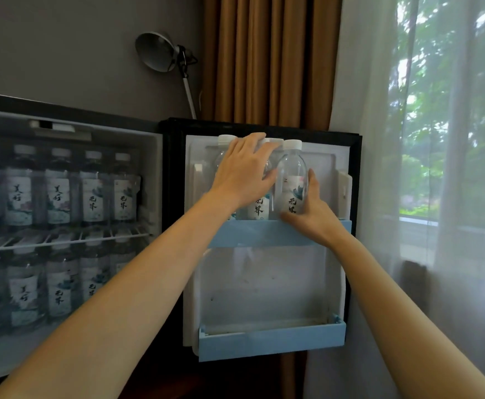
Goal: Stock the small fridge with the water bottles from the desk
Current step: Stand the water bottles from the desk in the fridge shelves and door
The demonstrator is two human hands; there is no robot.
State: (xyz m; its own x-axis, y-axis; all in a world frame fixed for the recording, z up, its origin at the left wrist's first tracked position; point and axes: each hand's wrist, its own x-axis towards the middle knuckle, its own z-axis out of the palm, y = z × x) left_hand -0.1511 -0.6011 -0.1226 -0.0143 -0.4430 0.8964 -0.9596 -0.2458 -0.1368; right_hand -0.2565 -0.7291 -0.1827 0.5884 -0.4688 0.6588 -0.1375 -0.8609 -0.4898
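The small fridge (155, 168) stands open, its door (348, 156) swung out to the right. Three clear water bottles with white caps stand in the upper blue door shelf (253, 233). My left hand (244, 171) lies over the left bottle (225, 139) and the middle bottle (260, 208), fingers curled round them. My right hand (312, 208) grips the right bottle (291, 171) low on its label, thumb in front, fingers behind. Both fridge racks hold rows of several labelled bottles (58, 191).
The lower blue door shelf (271, 341) has nothing in it. A wire rack (62, 240) splits the fridge interior. A metal lamp (156, 51) stands behind the fridge. Brown curtain (267, 59) and sheer curtain (443, 139) hang to the right, by a window.
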